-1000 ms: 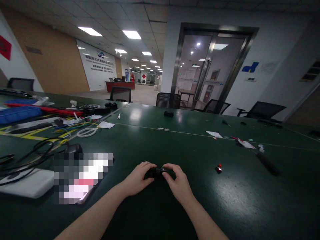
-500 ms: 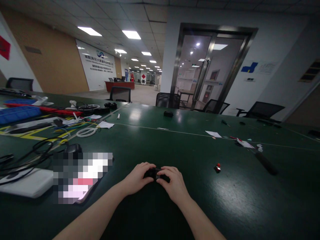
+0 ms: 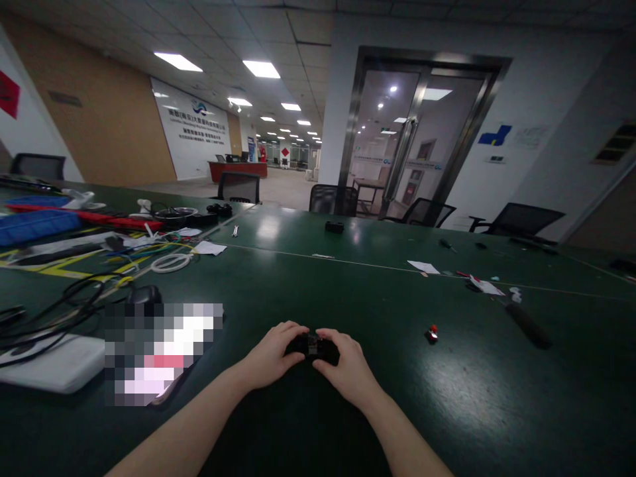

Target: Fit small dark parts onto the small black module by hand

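Note:
A small black block-like part [image 3: 313,344] with a greyish middle lies low over the green tabletop [image 3: 308,291], between my two hands. My left hand [image 3: 273,352] is closed round its left end, thumb in front and fingers behind. From the other side my right hand [image 3: 348,364] grips the right end between thumb and fingers. Most of the part is covered by my fingers, and its exact kind cannot be told. To the right of my hands lies a small red and silver piece [image 3: 432,333], apart from both.
On the left are a blurred-out phone [image 3: 183,351], a white box [image 3: 64,364], black cables [image 3: 74,301], a blue tray [image 3: 37,227] and a coiled white cord [image 3: 170,263]. A black-handled tool [image 3: 527,324] lies at right. Farther back sit a black block [image 3: 334,226] and paper scraps [image 3: 423,267].
My right hand has shifted from a pinch at the part's middle to a grip round its right end, uncovering the greyish middle. The left hand has stayed put.

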`<state>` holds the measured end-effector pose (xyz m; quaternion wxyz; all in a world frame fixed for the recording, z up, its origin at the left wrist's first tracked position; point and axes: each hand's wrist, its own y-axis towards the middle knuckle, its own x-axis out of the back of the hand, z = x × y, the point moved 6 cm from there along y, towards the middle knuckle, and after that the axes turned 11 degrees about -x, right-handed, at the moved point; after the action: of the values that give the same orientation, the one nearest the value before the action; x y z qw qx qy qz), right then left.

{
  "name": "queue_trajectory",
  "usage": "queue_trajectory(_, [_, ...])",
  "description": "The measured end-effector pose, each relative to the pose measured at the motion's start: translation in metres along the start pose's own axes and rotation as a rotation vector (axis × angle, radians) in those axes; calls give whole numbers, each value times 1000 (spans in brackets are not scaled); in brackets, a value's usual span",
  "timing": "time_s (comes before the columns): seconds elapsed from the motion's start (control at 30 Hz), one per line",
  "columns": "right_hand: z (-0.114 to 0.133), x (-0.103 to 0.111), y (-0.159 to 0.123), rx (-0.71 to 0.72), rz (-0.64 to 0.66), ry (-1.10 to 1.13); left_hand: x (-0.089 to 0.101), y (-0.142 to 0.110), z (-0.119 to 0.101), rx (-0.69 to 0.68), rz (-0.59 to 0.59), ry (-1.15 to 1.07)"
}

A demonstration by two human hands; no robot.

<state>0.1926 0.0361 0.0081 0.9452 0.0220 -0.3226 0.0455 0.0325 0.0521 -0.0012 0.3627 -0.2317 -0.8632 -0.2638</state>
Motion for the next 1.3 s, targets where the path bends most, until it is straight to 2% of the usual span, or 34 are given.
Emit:
queue_trajectory(0.1, [-4,1,0,-51,-5,27,0,-1,2,16,-4,-5])
queue_trajectory(0.33, [-6,0,3,-60,-15,17,-1,-1,6,34,-21,-8])
queue_trajectory(0.67, [-6,0,2,-64,-10,14,5,1,-6,51,18,-11])
queue_trajectory(0.87, [-1,0,2,-18,-11,-31,2,1,0,42,-20,-9])
queue_trajectory(1.3, [-7,0,1,-94,0,42,0,-2,9,63,-46,-40])
